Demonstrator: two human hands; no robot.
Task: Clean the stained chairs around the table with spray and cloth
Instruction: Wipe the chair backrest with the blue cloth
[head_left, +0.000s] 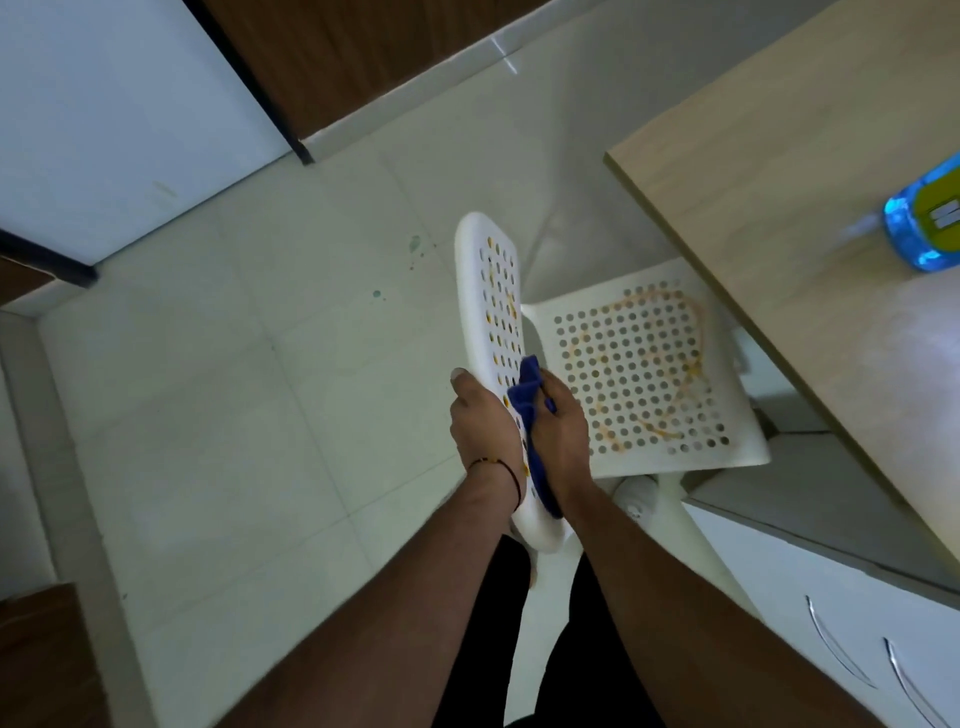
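Left hand (480, 421) grips the backrest (491, 291) from behind; right hand (558, 431) pinches a bunched blue cloth (527, 395) against its front. Orange stains ring the seat (639, 364). Hard rubbing could smear residue into the holes, and a slack left grip would let the backrest swing away; the spray bottle (924, 223) sits on the surface (753, 182)

This looks like a furnished indoor room, a home study or a small office; which of the two is unclear. A pale wood-grain worktop (779, 171) stands over a white drawer unit (810, 597) with curved metal handles (831, 647). The floor (234, 415) is glossy pale tile, with white skirting (415, 91) below dark wood panelling (337, 52). A white perforated plastic chair (639, 374) sits partly under the worktop, where a bottle (919, 223) of blue liquid rests.
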